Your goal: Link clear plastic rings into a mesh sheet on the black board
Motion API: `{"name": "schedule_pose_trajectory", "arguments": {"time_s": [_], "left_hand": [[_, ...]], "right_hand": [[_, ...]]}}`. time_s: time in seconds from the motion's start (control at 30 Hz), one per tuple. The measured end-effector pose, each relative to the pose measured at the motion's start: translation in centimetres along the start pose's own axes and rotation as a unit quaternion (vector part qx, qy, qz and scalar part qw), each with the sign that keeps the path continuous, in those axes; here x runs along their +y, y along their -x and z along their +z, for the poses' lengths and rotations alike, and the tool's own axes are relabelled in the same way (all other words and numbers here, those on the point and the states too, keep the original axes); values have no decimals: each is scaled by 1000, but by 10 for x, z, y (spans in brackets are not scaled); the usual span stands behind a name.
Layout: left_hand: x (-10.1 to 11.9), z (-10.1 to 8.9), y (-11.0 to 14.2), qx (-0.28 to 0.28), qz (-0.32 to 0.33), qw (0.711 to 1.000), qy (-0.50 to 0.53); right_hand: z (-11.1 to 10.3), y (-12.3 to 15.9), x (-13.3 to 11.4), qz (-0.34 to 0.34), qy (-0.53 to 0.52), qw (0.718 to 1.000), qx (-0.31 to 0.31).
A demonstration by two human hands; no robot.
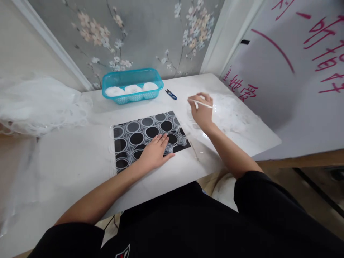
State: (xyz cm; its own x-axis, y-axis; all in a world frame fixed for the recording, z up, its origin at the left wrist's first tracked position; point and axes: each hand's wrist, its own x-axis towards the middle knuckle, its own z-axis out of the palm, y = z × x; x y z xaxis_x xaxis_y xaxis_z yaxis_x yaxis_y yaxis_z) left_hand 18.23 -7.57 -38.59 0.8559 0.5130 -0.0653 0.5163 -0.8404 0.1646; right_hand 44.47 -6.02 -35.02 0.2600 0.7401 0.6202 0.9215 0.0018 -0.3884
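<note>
My left hand [154, 152] lies flat, fingers stretched out, on a black sheet [136, 138] printed with white-ringed circles. Clear film or rings seem to cover part of the sheet. To the right, my right hand [202, 109] is raised above the table with a thin white stick [201, 103] pinched in its fingers; its tip is too small to make out. Just beyond that hand lies a pile of clear, whitish plastic pieces [228, 113]. A thin brownish strip [194, 149] rests by the sheet's right corner.
A blue plastic basket [133, 97] holding several white rolls stands against the flowered wall. Small blue thread snips [171, 94] lie beside it. A large heap of translucent rings [40, 104] sits at the left. A whiteboard with red writing [282, 71] borders the white table [80, 154] on the right.
</note>
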Motion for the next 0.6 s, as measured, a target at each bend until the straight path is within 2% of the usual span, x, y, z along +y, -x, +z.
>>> {"name": "schedule_pose_trajectory", "arguments": {"time_s": [0.13, 0.2, 0.37, 0.43, 0.53, 0.57, 0.6], "left_hand": [[5, -4, -2, -5, -8, 1000, -15], [8, -5, -3, -7, -16, 999, -29], [11, -2, 0, 4, -22, 998, -54], [11, 0, 1, 7, -21, 998, -59], [12, 1, 1, 5, -23, 997, -70], [12, 1, 1, 5, -25, 997, -73], [13, 1, 1, 5, -25, 997, -76]], "right_hand": [[12, 44, -3, 26, -105, 991, -83], [20, 58, -6, 41, -148, 980, -126], [27, 60, -7, 78, -200, 962, -167], [24, 55, -6, 92, -204, 967, -124], [20, 50, -4, 112, -166, 979, 47], [20, 50, -3, 107, -152, 980, 72], [21, 50, -3, 91, -144, 983, 61]]}}
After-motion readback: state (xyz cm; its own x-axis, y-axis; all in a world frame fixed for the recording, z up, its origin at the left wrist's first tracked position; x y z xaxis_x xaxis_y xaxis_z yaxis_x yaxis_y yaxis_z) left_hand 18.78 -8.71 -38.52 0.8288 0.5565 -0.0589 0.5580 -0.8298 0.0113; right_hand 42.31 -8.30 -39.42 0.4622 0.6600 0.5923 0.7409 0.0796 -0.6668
